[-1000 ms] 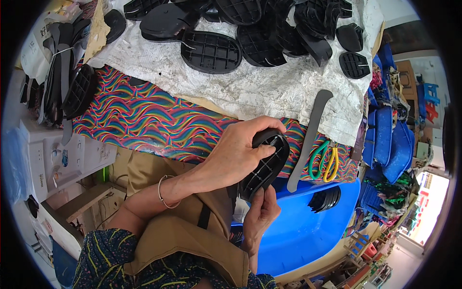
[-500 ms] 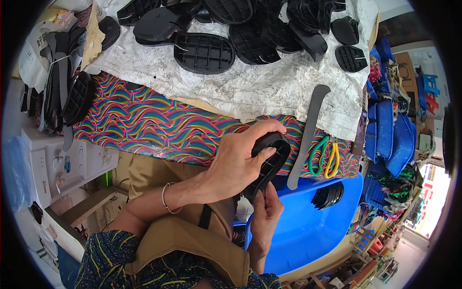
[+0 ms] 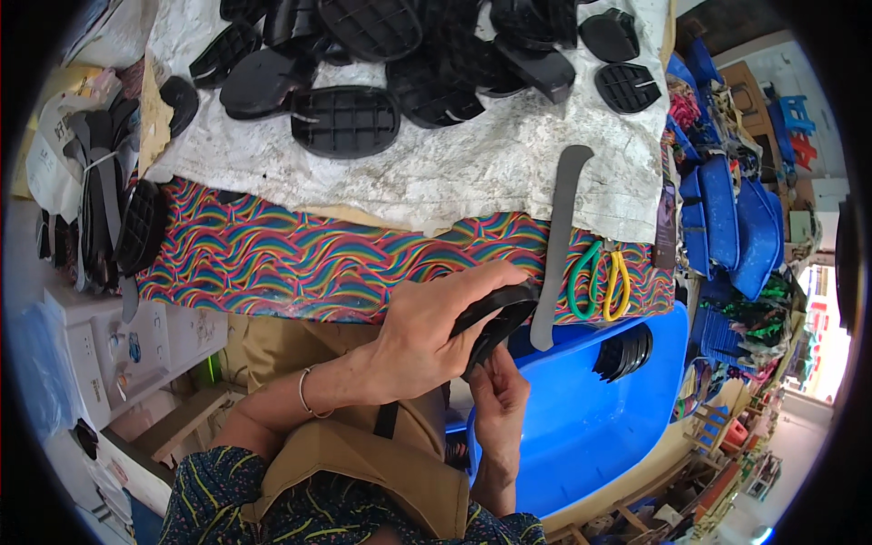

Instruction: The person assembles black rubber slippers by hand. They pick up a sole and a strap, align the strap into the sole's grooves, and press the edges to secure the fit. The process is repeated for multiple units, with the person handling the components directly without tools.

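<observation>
Held up in front of the patterned tablecloth (image 3: 318, 263), a black shoe heel (image 3: 502, 327) is gripped by my left hand (image 3: 434, 327) and pinched low by my right hand (image 3: 501, 400), probably light, stiffish and smooth, best held by its curved wall.

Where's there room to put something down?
Bare: the stained white sheet, in front of the black gridded soles; the rainbow-waved table cover, left of the left hand. Crowded: among those soles, and where the long grey strip and green-and-yellow looped handles lie.

Black soles (image 3: 345, 123) crowd the frame's top; patterned tabletop (image 3: 300, 262) lies open centre-left, a grey strip (image 3: 556, 241) barring centre-right.
</observation>
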A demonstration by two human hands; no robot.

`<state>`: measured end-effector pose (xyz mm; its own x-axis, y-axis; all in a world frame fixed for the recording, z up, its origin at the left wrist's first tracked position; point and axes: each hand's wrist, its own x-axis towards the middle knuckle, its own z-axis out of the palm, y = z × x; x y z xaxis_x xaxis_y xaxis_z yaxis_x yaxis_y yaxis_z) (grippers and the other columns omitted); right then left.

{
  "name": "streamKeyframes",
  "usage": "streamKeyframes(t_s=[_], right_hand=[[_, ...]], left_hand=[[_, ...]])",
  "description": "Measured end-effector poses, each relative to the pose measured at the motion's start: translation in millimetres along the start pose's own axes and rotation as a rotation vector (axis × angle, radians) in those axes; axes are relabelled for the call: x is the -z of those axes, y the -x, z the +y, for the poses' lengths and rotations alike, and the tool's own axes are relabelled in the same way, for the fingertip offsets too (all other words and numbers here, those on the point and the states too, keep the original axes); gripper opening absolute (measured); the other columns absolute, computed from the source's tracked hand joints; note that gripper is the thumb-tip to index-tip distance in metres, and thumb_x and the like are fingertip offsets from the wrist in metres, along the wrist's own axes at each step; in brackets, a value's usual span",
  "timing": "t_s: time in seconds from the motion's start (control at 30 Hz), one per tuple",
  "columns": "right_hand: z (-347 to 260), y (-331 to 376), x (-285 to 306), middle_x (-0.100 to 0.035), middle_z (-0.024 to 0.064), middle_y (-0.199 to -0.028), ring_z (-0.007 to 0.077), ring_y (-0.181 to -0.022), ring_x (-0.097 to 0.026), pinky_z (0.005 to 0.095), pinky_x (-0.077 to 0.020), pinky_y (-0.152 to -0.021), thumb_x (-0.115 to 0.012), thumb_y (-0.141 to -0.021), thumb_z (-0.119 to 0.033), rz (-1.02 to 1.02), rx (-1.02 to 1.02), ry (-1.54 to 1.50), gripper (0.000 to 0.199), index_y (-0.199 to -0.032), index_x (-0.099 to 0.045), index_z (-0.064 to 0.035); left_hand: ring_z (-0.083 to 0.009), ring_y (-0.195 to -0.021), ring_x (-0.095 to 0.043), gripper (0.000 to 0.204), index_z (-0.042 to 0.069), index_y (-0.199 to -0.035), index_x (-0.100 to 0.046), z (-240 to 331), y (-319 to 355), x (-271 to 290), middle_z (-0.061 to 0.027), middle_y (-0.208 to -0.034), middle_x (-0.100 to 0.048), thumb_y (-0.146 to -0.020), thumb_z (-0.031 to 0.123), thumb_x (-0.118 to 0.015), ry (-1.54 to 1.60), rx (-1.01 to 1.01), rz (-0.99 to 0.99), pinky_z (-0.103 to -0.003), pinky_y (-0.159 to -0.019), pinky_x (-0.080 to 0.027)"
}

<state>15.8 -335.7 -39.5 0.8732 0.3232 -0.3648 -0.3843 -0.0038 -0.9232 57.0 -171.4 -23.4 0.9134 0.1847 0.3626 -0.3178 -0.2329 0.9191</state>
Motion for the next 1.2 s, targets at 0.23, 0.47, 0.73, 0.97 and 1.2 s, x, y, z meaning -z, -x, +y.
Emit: streamKeyframes(t_s=[0.23,0.47,0.73,0.97,1.2], right_hand=[[-0.4,8.0,6.1,-0.066,0.0033,-0.115,0.0026,-0.089,-0.052,0.0178,-0.0417,-0.075,-0.047,-0.094,0.007,0.024,-0.019,0.15,0.052,-0.145,-0.04,0.0019],[-13.3,7.0,1.0,-0.037,0.0175,-0.153,0.0207,-0.139,-0.039,0.0319,-0.0288,-0.114,-0.042,-0.098,0.002,-0.05,-0.034,-0.278,0.058,-0.152,-0.022,0.0068],[-4.7,-7.2,-0.2,-0.055,0.0179,-0.137,0.0202,-0.124,-0.054,0.0329,-0.0407,-0.106,-0.058,-0.099,-0.018,0.013,0.04,-0.65,0.054,-0.14,-0.042,0.0125],[-11.3,-17.8,7.5,-0.063,0.0106,-0.122,0.0135,-0.108,-0.057,0.0272,-0.0438,-0.096,-0.061,-0.098,-0.013,-0.105,0.113,-0.412,0.043,-0.133,-0.053,0.0099],[-13.9,-16.6,1.4,-0.056,-0.0009,-0.082,0.0055,-0.076,-0.046,0.0244,-0.0435,-0.068,-0.057,-0.1,-0.013,0.156,0.128,0.286,0.034,-0.129,-0.059,0.0042]], left_hand=[[-0.0293,-0.085,-0.073,0.029,-0.003,-0.11,-0.065,13.4,-3.7,6.3,-0.0169,-0.101,-0.071,-0.082,-0.001,-0.071,-0.085,-0.107,-0.032,-0.033,-0.07,-0.056],[-0.0274,-0.079,-0.07,0.029,-0.001,-0.105,-0.066,8.9,2.2,13.6,-0.0166,-0.096,-0.071,-0.078,0.002,-0.077,-0.202,-0.255,0.018,-0.033,-0.071,-0.054],[-0.0158,-0.09,-0.064,0.034,-0.003,-0.113,-0.058,-3.4,4.6,14.4,-0.0124,-0.105,-0.065,-0.084,0.0,-0.074,0.065,-0.085,0.179,-0.027,-0.078,-0.051],[-0.0136,-0.094,-0.062,0.037,-0.003,-0.117,-0.056,-1.9,6.9,10.6,-0.0099,-0.106,-0.062,-0.084,-0.003,-0.072,0.285,0.083,0.215,-0.025,-0.081,-0.05],[-0.016,-0.093,-0.064,0.034,-0.005,-0.114,-0.059,-5.2,15.0,8.2,-0.0125,-0.109,-0.064,-0.083,-0.003,-0.073,-0.055,-0.129,0.219,-0.027,-0.082,-0.051]])
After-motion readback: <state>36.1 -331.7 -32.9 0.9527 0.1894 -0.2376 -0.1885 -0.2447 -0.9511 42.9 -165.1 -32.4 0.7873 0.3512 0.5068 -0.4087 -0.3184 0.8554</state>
